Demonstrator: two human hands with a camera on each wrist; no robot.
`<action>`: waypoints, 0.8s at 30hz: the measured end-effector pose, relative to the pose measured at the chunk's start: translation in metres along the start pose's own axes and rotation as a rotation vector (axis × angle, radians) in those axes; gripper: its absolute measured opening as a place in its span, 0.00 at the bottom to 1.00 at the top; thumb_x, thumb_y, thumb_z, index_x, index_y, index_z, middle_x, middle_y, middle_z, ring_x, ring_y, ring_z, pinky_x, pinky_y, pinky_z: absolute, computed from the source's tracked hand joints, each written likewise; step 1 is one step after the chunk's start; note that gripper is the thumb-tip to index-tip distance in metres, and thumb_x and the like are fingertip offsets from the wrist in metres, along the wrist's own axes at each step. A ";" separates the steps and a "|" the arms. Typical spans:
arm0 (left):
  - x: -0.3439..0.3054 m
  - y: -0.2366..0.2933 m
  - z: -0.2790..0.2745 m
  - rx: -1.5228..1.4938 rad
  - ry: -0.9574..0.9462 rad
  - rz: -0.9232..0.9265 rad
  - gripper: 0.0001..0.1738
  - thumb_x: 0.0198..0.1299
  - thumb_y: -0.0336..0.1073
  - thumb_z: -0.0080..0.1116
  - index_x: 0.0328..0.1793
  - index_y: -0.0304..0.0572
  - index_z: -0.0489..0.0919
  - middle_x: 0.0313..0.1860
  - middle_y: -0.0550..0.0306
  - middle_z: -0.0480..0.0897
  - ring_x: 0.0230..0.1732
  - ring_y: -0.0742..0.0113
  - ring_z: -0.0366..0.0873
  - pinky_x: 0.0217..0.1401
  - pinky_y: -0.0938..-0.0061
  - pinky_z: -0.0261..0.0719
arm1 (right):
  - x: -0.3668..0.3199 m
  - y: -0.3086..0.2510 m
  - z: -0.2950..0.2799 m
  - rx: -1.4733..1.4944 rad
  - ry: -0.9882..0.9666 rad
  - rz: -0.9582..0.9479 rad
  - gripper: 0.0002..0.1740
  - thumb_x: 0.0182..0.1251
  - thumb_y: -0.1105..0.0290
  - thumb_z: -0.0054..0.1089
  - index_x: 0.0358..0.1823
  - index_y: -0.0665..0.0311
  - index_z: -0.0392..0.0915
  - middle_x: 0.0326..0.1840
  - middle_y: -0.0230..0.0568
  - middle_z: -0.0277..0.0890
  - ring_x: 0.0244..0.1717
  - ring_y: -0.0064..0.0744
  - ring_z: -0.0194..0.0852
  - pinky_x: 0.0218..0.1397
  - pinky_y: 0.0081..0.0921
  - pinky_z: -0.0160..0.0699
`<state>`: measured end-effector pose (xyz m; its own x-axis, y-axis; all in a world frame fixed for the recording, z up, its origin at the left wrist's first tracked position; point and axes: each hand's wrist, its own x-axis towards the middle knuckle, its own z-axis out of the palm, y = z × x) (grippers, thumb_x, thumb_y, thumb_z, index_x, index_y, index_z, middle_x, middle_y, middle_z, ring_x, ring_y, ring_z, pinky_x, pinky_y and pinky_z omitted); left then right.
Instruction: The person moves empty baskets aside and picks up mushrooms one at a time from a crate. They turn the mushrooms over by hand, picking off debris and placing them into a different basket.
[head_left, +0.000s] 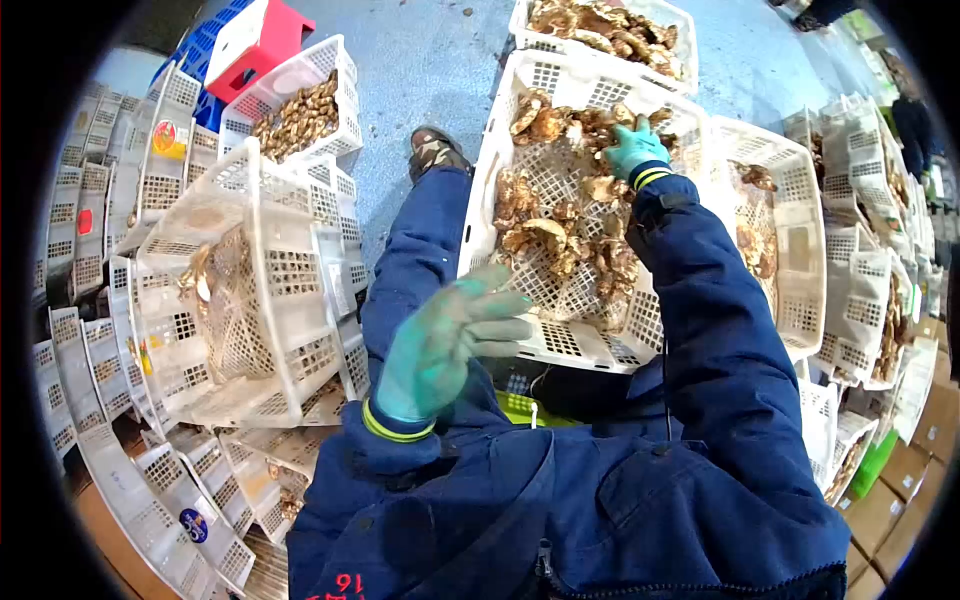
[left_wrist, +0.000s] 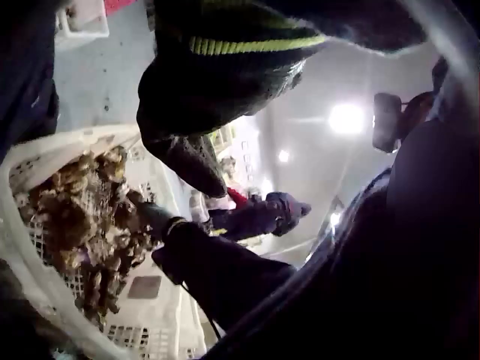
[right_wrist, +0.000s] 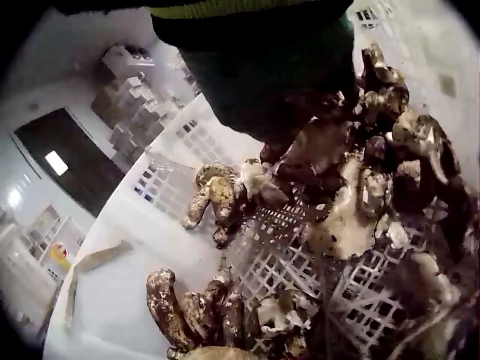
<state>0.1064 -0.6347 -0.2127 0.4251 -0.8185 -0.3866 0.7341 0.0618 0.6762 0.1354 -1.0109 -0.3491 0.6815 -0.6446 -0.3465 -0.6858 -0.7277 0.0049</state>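
Observation:
My right hand (head_left: 637,150), in a green-coated glove, reaches into a white plastic crate (head_left: 560,345) and touches brown mushrooms (head_left: 555,235) near its far right corner. Its fingers look spread in the head view; in the right wrist view the dark glove (right_wrist: 270,82) hides part of the pile. Mushrooms with thick stems (right_wrist: 221,199) and torn pale pieces lie on the crate's mesh floor. My gloved left hand (head_left: 450,335) hovers by the crate's near left corner, fingers extended and slightly blurred, holding nothing. In its wrist view that glove (left_wrist: 202,105) looks dark.
Another mushroom crate (head_left: 685,60) adjoins the far side, and one (head_left: 815,250) stands at the right. Stacked crates (head_left: 270,290) rise on the left, near a pink-and-white stool (head_left: 265,45). Cardboard boxes (head_left: 905,470) lie at right. Another person (left_wrist: 259,217) stands in the background.

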 end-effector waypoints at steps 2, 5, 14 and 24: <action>0.007 -0.008 0.001 0.087 -0.004 -0.038 0.49 0.63 0.66 0.51 0.74 0.30 0.57 0.61 0.42 0.75 0.57 0.56 0.79 0.59 0.62 0.79 | 0.011 0.005 0.005 0.099 0.068 -0.005 0.30 0.62 0.51 0.56 0.65 0.52 0.72 0.77 0.51 0.52 0.70 0.49 0.64 0.70 0.40 0.67; 0.015 -0.012 -0.008 0.109 0.013 -0.045 0.46 0.66 0.65 0.46 0.74 0.30 0.57 0.60 0.42 0.75 0.56 0.55 0.79 0.58 0.62 0.79 | 0.025 0.050 0.028 0.512 0.110 -0.143 0.21 0.67 0.58 0.57 0.59 0.56 0.78 0.46 0.37 0.80 0.41 0.33 0.77 0.48 0.29 0.76; 0.031 -0.028 -0.014 -0.208 0.177 -0.118 0.48 0.67 0.71 0.35 0.73 0.32 0.59 0.62 0.37 0.74 0.54 0.48 0.80 0.56 0.56 0.81 | -0.160 0.038 -0.056 1.488 -0.381 -0.565 0.18 0.74 0.67 0.50 0.59 0.68 0.74 0.60 0.41 0.76 0.61 0.32 0.73 0.68 0.30 0.70; -0.031 -0.009 0.037 0.003 -0.249 -0.316 0.32 0.70 0.52 0.45 0.67 0.30 0.65 0.49 0.37 0.81 0.41 0.51 0.85 0.39 0.62 0.85 | -0.265 -0.006 -0.121 0.768 0.059 -1.383 0.15 0.56 0.83 0.50 0.45 0.70 0.78 0.65 0.57 0.70 0.62 0.50 0.72 0.63 0.41 0.72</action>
<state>0.0672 -0.6308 -0.1839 0.0371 -0.9101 -0.4126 0.8063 -0.2167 0.5504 -0.0105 -0.8645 -0.1434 0.8596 0.3678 0.3546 0.4998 -0.4612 -0.7331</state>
